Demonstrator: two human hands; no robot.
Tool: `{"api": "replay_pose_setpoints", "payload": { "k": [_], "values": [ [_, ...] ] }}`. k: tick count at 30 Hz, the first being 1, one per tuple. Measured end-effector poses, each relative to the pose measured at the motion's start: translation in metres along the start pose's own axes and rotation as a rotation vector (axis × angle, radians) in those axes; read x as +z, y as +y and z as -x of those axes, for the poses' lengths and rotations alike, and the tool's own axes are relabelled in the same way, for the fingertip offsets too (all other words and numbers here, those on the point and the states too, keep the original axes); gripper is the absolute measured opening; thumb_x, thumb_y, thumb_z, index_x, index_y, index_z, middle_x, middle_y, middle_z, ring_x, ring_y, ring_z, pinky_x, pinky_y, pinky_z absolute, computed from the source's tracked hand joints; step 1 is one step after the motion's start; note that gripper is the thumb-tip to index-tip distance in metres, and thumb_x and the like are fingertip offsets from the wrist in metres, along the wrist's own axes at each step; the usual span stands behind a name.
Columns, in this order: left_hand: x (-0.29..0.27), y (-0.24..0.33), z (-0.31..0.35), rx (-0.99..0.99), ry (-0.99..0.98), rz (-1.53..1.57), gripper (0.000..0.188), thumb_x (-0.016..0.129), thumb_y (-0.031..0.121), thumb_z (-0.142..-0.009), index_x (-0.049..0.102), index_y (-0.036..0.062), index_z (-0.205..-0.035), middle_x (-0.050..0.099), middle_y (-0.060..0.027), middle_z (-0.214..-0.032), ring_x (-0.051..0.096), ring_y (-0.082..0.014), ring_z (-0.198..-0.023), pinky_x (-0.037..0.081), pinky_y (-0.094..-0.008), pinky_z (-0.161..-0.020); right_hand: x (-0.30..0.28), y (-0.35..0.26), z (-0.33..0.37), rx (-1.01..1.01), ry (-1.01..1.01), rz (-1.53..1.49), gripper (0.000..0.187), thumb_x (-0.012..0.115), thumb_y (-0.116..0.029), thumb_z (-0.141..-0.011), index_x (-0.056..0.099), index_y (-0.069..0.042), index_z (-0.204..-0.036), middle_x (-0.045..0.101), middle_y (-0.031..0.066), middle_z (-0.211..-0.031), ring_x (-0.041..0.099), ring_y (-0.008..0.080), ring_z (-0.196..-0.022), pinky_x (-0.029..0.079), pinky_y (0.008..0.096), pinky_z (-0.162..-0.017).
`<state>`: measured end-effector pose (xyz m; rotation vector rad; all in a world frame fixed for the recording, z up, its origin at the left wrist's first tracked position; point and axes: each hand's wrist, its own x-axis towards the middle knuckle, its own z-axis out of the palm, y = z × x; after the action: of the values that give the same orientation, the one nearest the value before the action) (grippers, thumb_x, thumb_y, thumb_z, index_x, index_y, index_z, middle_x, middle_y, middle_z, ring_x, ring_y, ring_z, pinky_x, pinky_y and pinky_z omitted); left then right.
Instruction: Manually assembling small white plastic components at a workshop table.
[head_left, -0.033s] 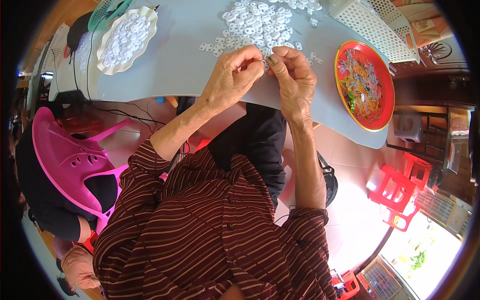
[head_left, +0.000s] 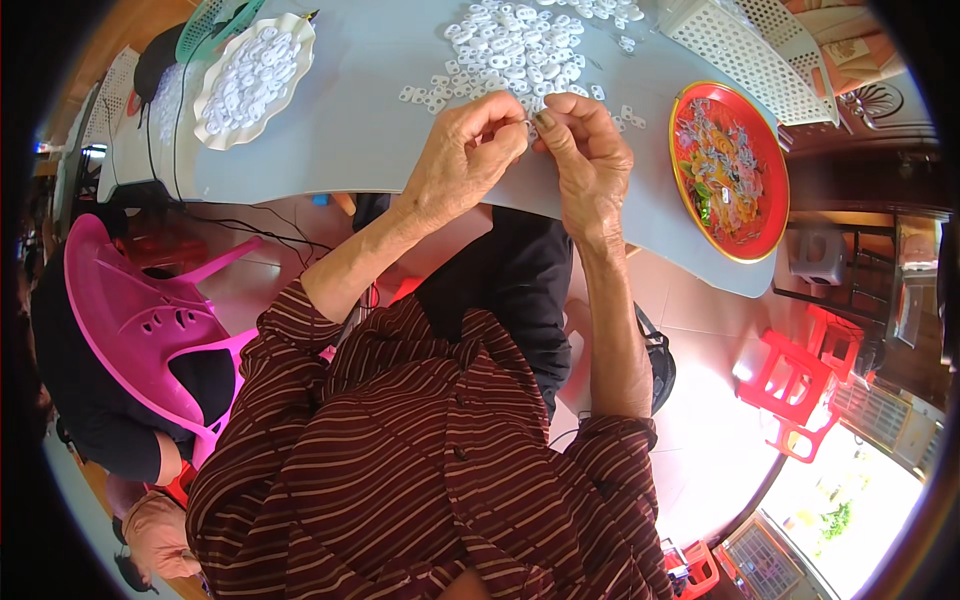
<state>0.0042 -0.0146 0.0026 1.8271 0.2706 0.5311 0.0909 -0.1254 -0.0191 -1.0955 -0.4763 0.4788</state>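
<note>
Over the table's near edge, my left hand (head_left: 473,148) is closed in a pinch, its thumb and forefinger tips pressed together. My right hand (head_left: 590,150) is pinched too, thumb against curled fingers, with its tips just right of the left ones. Whatever lies between the fingertips is too small and too covered to make out. Just beyond both hands spreads a pile of small white oval plastic pieces with holes (head_left: 515,50). A red round tray (head_left: 768,190) with a gold rim and flower pattern, to the right, holds many small thin metallic-looking bits.
A scalloped white dish (head_left: 205,112) heaped with similar white pieces stands at the left, beside a green basket (head_left: 215,30). White perforated baskets (head_left: 745,60) are at the far right. Below left is a pink chair (head_left: 130,320) with a person; red stools (head_left: 790,375) stand right.
</note>
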Motion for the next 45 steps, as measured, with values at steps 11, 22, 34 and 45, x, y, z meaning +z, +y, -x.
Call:
{"api": "replay_pose_setpoints", "payload": {
  "k": [11, 22, 34, 45],
  "values": [
    [0.005, -0.001, 0.008, -0.068, 0.006, 0.222, 0.013, 0.055, 0.014, -0.089, 0.055, 0.0012, -0.085, 0.055, -0.0002, -0.069, 0.052, -0.0058, -0.064, 0.04, -0.0208, -0.055, 0.002, -0.009, 0.007, 0.006, 0.03, 0.142, 0.012, 0.065, -0.008, -0.086, 0.063, 0.0, -0.095, 0.061, 0.0011, -0.078, 0.051, 0.0074, -0.068, 0.042, 0.0207, -0.064],
    [0.004, 0.003, 0.01, -0.095, -0.014, 0.212, 0.015, 0.055, 0.017, -0.089, 0.056, 0.0024, -0.083, 0.055, 0.0001, -0.067, 0.05, -0.0042, -0.062, 0.037, -0.02, -0.053, -0.005, -0.014, 0.004, 0.035, -0.064, 0.304, 0.016, 0.063, -0.016, -0.089, 0.064, 0.001, -0.089, 0.058, 0.0001, -0.073, 0.049, 0.0067, -0.064, 0.04, 0.0203, -0.06],
    [-0.002, 0.011, 0.004, -0.143, -0.069, 0.116, 0.014, 0.054, 0.013, -0.086, 0.054, 0.0016, -0.078, 0.05, 0.0008, -0.06, 0.043, -0.0041, -0.055, 0.035, -0.0212, -0.049, 0.0, -0.014, 0.006, -0.131, -0.09, 0.381, 0.013, 0.055, -0.006, -0.091, 0.058, -0.001, -0.103, 0.059, 0.0007, -0.073, 0.052, 0.0073, -0.068, 0.044, 0.022, -0.062],
    [0.011, 0.008, 0.01, -0.084, -0.019, 0.113, 0.012, 0.054, 0.011, -0.087, 0.053, 0.0015, -0.078, 0.048, 0.0017, -0.061, 0.041, -0.0027, -0.055, 0.034, -0.0205, -0.048, 0.003, -0.019, 0.01, -0.169, -0.055, 0.499, 0.01, 0.052, -0.006, -0.093, 0.053, -0.002, -0.102, 0.061, 0.0031, -0.074, 0.052, 0.0068, -0.065, 0.044, 0.0217, -0.06]
  ]
}}
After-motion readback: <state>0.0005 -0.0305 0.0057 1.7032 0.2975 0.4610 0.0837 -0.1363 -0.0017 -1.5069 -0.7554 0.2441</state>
